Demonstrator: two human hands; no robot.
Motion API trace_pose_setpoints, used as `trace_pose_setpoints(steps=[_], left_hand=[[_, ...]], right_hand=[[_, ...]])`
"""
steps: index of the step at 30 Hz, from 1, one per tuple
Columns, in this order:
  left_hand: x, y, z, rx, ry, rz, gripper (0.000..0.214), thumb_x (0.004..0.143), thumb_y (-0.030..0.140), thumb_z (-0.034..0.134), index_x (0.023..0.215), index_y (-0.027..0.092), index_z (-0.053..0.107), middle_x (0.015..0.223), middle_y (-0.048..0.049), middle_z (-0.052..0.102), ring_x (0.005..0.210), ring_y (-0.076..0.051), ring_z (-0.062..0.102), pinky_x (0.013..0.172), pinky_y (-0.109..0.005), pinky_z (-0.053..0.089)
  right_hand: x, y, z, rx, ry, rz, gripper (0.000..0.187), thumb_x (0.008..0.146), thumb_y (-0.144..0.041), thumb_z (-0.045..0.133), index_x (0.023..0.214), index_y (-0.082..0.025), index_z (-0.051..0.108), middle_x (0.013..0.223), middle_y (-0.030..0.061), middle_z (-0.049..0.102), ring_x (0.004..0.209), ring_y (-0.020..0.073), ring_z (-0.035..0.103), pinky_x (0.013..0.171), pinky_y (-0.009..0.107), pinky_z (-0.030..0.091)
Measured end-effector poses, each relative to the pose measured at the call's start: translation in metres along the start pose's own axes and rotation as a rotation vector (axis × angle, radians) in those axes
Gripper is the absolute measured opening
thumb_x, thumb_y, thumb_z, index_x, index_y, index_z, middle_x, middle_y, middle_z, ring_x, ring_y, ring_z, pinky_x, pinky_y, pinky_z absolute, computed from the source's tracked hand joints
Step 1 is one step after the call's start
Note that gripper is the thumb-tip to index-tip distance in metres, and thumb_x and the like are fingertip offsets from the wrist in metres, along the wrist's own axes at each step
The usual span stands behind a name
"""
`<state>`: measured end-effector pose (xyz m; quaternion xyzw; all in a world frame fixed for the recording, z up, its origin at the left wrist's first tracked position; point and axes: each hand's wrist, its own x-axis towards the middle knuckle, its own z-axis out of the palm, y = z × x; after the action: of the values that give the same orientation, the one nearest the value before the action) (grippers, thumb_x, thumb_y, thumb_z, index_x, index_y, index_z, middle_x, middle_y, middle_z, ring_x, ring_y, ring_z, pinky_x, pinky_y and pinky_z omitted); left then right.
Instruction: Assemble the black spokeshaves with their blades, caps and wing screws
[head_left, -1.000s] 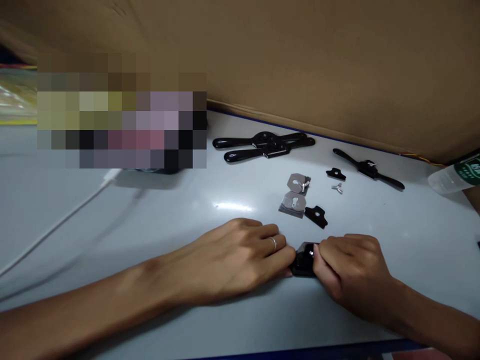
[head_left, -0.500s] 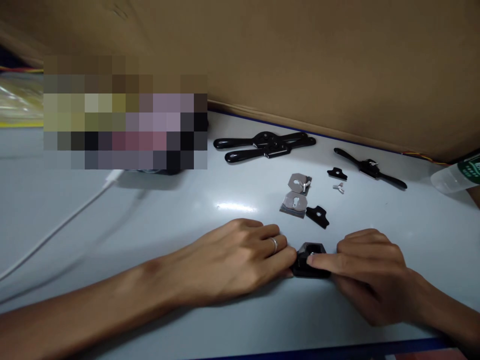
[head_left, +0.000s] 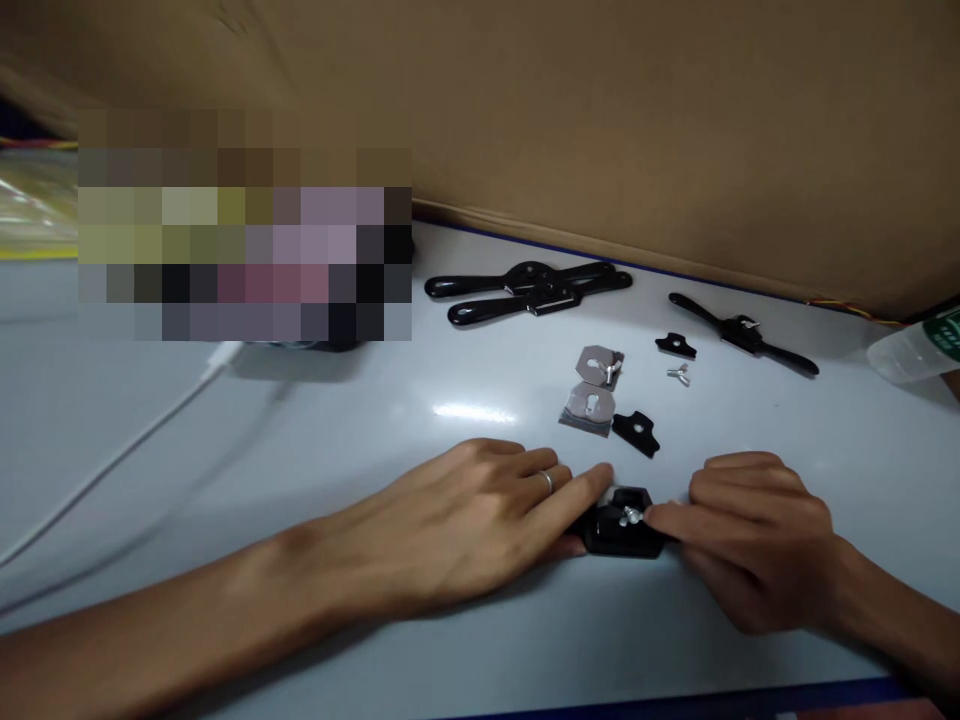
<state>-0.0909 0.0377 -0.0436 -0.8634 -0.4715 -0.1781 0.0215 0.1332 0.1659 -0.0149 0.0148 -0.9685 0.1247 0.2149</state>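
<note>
A black spokeshave (head_left: 619, 543) lies on the table between my hands, with a silver wing screw (head_left: 632, 516) on its middle. My left hand (head_left: 480, 515) is closed over the left handle, which it hides; its index finger stretches along the body's far edge. Fingers curled, my right hand (head_left: 761, 535) grips the right handle, and its index fingertip reaches to the side of the wing screw. Just beyond lie a black lever cap (head_left: 637, 433) and two slotted metal blades (head_left: 591, 404), (head_left: 595, 366), the farther with a loose wing screw (head_left: 610, 372) on it.
Two black spokeshave bodies (head_left: 480, 312) lie crossed at the back. Another spokeshave (head_left: 741, 333), a small lever cap (head_left: 676, 346) and a wing screw (head_left: 679, 374) lie to the right. A bottle (head_left: 911, 352) is at the right edge; a white cable (head_left: 112, 465) crosses the left.
My left index finger has lifted and stretched forward off the body. The right index finger has drawn back to the right, uncovering the wing screw.
</note>
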Motion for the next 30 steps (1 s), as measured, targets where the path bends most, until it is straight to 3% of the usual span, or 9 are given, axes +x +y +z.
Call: trace_pose_setpoints(steps=[2, 5, 14, 23, 30], left_hand=[[-0.001, 0.000, 0.001, 0.014, -0.001, 0.006, 0.037, 0.109, 0.029, 0.031, 0.133, 0.005, 0.046, 0.076, -0.0022, 0.066, 0.060, -0.018, 0.060, 0.055, -0.032, 0.047], [-0.002, 0.000, 0.001, 0.014, 0.013, 0.034, 0.036, 0.108, 0.027, 0.037, 0.134, 0.004, 0.047, 0.076, -0.0032, 0.067, 0.063, -0.018, 0.062, 0.056, -0.031, 0.047], [0.002, 0.000, -0.002, 0.005, 0.035, 0.054, 0.032, 0.109, 0.024, 0.032, 0.126, 0.006, 0.053, 0.073, -0.0013, 0.064, 0.059, -0.017, 0.060, 0.051, -0.030, 0.045], [0.004, 0.000, -0.004, 0.054, 0.047, 0.108, 0.026, 0.106, 0.018, 0.038, 0.121, 0.004, 0.055, 0.070, 0.0001, 0.063, 0.059, -0.017, 0.059, 0.049, -0.031, 0.045], [0.003, 0.001, -0.010, 0.148, -0.027, 0.191, 0.028, 0.100, 0.002, 0.036, 0.120, 0.001, 0.055, 0.076, -0.0025, 0.067, 0.060, -0.017, 0.060, 0.051, -0.031, 0.047]], right_hand=[[-0.001, 0.003, 0.002, -0.017, 0.045, 0.061, 0.029, 0.089, -0.003, 0.043, 0.081, -0.018, 0.067, 0.055, -0.0047, 0.051, 0.047, 0.0101, 0.043, 0.051, 0.026, 0.037], [-0.002, 0.009, 0.007, -0.021, 0.102, 0.067, 0.029, 0.087, 0.000, 0.047, 0.080, -0.017, 0.069, 0.055, -0.0045, 0.056, 0.047, 0.0094, 0.047, 0.050, 0.025, 0.039], [-0.004, 0.012, 0.012, -0.054, 0.040, -0.014, 0.029, 0.085, -0.001, 0.046, 0.074, -0.016, 0.068, 0.057, -0.0028, 0.059, 0.047, 0.0096, 0.046, 0.047, 0.025, 0.037], [-0.005, 0.013, 0.013, -0.095, 0.024, 0.052, 0.031, 0.085, -0.005, 0.044, 0.064, -0.018, 0.064, 0.053, -0.0036, 0.050, 0.046, 0.0109, 0.035, 0.046, 0.028, 0.030], [-0.004, 0.015, 0.012, -0.104, 0.036, 0.025, 0.031, 0.081, -0.003, 0.044, 0.058, -0.018, 0.057, 0.051, -0.0042, 0.043, 0.047, 0.0114, 0.027, 0.046, 0.029, 0.025]])
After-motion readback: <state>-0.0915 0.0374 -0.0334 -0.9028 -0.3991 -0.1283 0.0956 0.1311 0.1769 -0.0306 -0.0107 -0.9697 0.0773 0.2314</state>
